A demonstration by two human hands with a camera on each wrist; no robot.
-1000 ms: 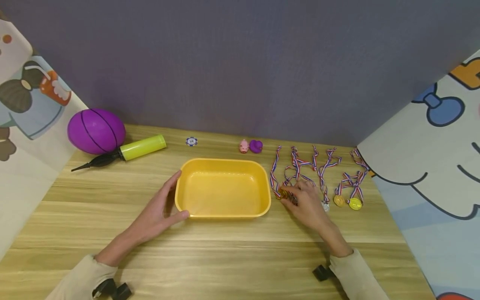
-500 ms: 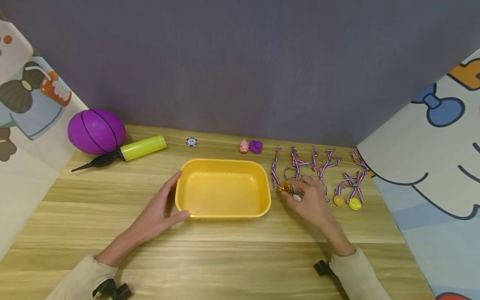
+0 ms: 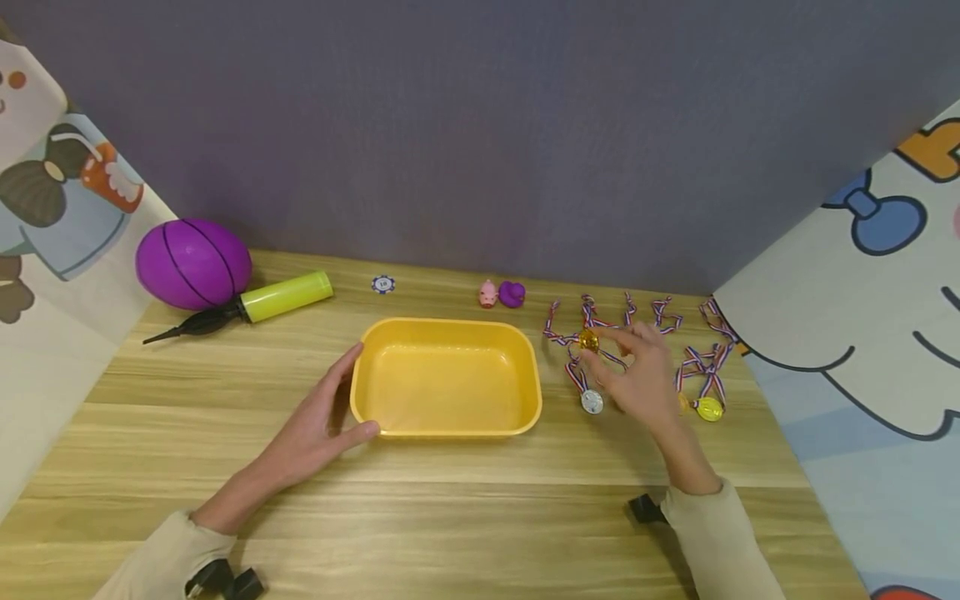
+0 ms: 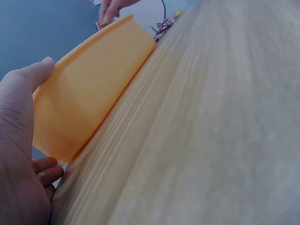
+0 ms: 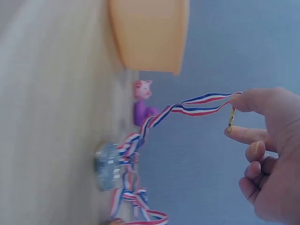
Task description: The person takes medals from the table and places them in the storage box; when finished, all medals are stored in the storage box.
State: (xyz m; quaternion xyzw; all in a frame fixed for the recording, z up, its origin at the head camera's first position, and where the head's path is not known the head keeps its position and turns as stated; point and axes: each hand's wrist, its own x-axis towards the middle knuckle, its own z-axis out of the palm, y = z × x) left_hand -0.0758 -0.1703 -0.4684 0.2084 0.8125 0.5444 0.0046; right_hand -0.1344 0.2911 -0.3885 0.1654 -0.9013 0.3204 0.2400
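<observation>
Between thumb and index finger, my right hand [image 3: 643, 377] pinches a gold medal [image 3: 588, 340] by its edges. In the right wrist view the medal [image 5: 231, 118] is raised above the table, and its striped ribbon [image 5: 197, 106] slopes down toward a silver medal [image 5: 108, 166]. That silver medal [image 3: 592, 402] lies on the table just below the right hand in the head view. My left hand [image 3: 309, 425] rests against the left end of a yellow plastic basin [image 3: 446, 434], thumb at the near corner and fingers fairly straight along its side. Nothing lies in the basin.
More medals, one of them bright gold [image 3: 709, 409], lie with red-white-blue ribbons at the right. Along the back are a pink pig toy [image 3: 488, 293], a purple duck [image 3: 512, 293] and a poker chip [image 3: 383, 284]. A yellow hand pump [image 3: 288, 297] touches a purple ball [image 3: 193, 263].
The right hand has lifted the gold medal and carried it up and slightly right, drawing its ribbon along. The silver medal beneath has come into view. The left hand and basin stay put.
</observation>
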